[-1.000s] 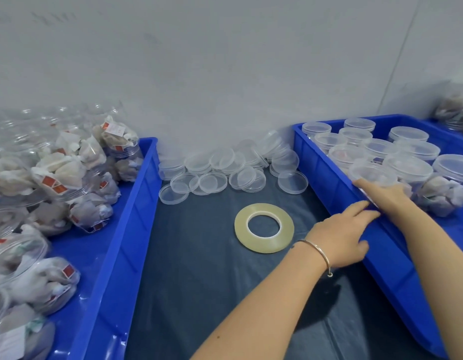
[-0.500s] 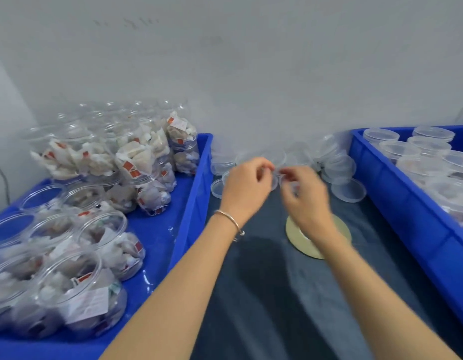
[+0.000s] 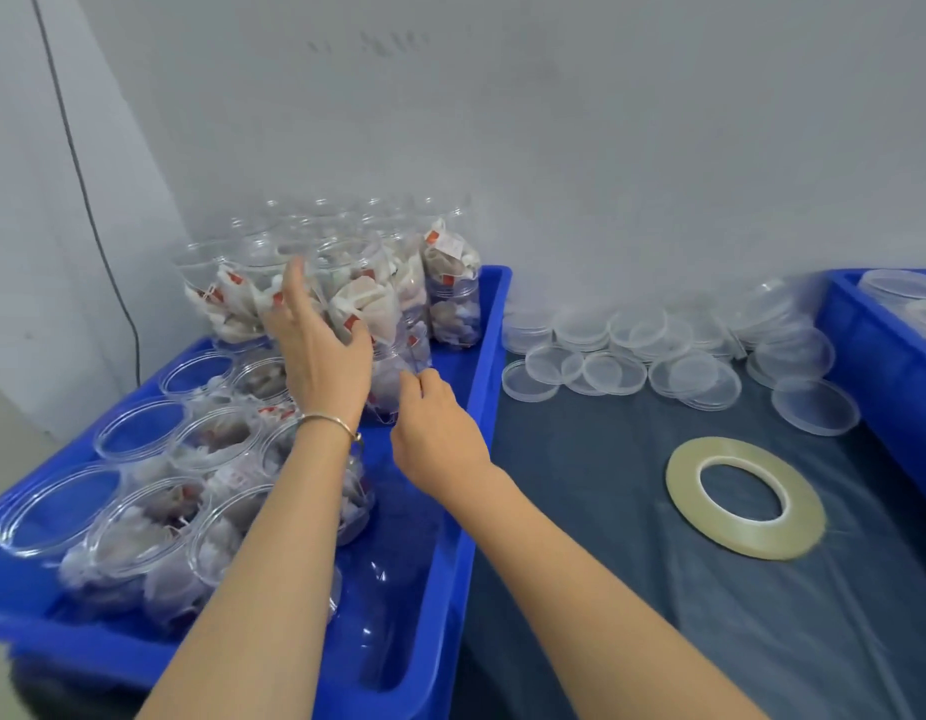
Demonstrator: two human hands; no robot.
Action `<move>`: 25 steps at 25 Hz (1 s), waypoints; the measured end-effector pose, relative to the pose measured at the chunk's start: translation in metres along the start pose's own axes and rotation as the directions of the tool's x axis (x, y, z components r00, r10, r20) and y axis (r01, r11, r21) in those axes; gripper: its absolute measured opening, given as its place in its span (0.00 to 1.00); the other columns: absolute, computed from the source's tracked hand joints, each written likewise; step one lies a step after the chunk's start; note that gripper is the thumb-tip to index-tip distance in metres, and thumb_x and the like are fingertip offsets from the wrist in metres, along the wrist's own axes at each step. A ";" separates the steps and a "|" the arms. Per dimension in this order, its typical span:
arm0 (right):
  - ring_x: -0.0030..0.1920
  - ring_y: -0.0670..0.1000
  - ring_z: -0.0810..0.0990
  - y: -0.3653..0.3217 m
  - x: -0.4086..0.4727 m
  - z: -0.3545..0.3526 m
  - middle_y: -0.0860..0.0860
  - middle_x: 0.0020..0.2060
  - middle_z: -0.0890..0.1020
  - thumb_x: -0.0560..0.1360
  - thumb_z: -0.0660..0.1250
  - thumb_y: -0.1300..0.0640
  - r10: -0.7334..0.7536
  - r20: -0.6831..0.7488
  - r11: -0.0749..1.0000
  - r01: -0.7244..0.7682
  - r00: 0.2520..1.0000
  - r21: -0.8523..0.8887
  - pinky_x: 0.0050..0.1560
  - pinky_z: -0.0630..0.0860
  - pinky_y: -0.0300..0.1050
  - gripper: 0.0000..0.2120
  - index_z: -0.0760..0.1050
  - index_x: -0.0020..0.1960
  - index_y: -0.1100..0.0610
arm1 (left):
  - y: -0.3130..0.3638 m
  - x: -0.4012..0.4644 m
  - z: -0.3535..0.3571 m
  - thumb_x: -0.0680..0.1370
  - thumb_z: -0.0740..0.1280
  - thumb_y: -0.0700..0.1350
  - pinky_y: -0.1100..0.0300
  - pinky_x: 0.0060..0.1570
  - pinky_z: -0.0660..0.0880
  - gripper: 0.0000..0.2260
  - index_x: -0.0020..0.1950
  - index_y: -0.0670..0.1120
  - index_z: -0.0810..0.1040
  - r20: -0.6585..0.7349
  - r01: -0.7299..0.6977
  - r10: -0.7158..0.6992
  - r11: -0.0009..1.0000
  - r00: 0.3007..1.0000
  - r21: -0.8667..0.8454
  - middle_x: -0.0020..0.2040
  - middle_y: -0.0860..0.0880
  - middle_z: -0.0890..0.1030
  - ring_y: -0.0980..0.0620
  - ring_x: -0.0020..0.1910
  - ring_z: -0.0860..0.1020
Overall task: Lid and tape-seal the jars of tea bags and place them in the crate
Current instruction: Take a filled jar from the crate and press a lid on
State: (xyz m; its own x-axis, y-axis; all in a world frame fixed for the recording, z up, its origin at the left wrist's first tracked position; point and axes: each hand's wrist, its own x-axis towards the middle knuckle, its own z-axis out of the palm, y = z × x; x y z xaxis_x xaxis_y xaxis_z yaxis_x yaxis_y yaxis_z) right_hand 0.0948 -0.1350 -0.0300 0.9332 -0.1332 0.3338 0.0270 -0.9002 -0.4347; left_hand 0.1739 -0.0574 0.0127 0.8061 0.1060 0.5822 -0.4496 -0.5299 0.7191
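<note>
Jars of tea bags (image 3: 346,304) stand unlidded, stacked at the far end of the left blue crate (image 3: 481,407). Left hand (image 3: 320,356) lies on one stacked jar, fingers straight. Right hand (image 3: 435,433) pinches at that jar's lower edge; what it pinches cannot be told. Loose lids (image 3: 622,350) and tape roll (image 3: 741,532) sit on the table (image 3: 606,589), with the right crate (image 3: 876,350) beyond.

Head-worn camera looks forward and down, close over the left blue crate (image 3: 481,407).
</note>
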 end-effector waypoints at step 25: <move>0.67 0.47 0.63 0.063 -0.027 -0.042 0.51 0.69 0.64 0.69 0.63 0.38 0.373 -0.281 0.750 -0.109 0.884 0.653 0.59 0.67 0.42 0.39 0.55 0.74 0.52 | 0.109 -0.082 0.052 0.72 0.71 0.40 0.67 0.55 0.63 0.09 0.48 0.41 0.74 0.174 -0.130 0.184 0.950 0.967 -0.282 0.63 0.40 0.63 0.46 0.57 0.68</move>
State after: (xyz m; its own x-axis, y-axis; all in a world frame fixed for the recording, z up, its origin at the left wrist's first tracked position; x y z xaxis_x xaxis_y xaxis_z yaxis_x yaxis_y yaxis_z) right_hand 0.0562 -0.2058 -0.0312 0.7345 -0.5700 0.3683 0.1528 -0.3899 -0.9081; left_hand 0.0789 -0.1676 0.0230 0.7639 -0.1417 0.6295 -0.6409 -0.2799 0.7148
